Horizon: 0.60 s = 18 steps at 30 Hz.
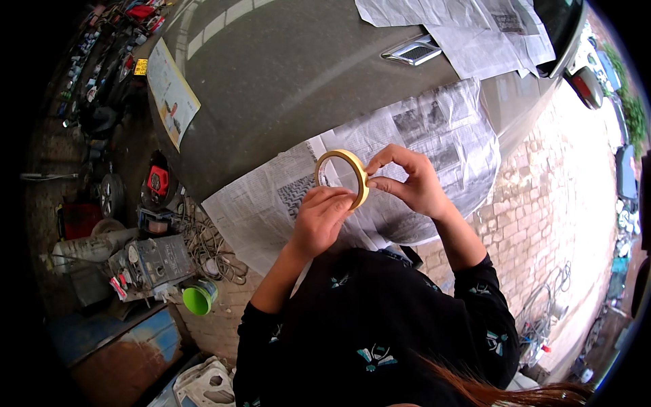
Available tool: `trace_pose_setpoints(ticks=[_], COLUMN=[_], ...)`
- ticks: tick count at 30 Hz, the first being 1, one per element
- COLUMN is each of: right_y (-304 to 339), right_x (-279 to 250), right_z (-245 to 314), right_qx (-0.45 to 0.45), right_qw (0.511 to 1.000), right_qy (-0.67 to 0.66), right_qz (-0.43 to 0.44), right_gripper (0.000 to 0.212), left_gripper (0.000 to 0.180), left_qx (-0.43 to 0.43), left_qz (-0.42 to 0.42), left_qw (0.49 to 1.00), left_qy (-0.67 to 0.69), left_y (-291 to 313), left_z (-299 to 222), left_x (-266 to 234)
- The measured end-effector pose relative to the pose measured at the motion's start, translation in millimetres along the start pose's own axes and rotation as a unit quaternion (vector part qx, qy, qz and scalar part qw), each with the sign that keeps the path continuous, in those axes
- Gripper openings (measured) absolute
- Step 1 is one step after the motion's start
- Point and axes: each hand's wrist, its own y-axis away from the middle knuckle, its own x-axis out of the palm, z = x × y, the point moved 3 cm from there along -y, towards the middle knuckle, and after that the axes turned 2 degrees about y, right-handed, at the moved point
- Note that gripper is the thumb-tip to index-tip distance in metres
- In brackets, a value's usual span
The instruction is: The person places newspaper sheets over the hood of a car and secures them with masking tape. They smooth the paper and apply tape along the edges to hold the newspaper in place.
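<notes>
A roll of yellowish masking tape (352, 160) is held up in front of me, its open ring tilted. My left hand (317, 222) is closed on its lower left edge, fingers over the rim. At the right edge, my right hand (415, 184) pinches the roll between thumb and index finger; whether a loose tape end is in the pinch cannot be made out. Beneath both hands, sheets of newspaper (444, 146) lie along the edge of a grey-brown car panel (271, 88). Above the newspaper sits a chrome-edged vent trim (415, 51).
More newspaper (475, 41) covers the car at the upper right, near a side mirror (584, 88). A printed sheet (171, 95) rests on the panel's left edge. Left on the brick floor (522, 210) are a green bucket (199, 298), coiled cables (213, 251) and a grey box (163, 261).
</notes>
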Motion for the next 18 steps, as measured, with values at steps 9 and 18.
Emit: trace_pose_setpoints(ticks=[9, 18], right_y=[-3, 2], right_x=[-5, 5], right_z=[-3, -10], right_qx=[0.05, -0.067], right_qw=[0.994, 0.985], right_qy=[0.003, 0.157], right_qz=[0.095, 0.027], right_gripper=[0.011, 0.019], left_gripper=[0.017, 0.025], left_qx=[0.026, 0.032], left_qz=[0.043, 0.049], left_qw=[0.998, 0.998], left_qy=[-0.025, -0.038], left_y=[0, -11], left_z=[-1, -1], left_x=[-2, -7])
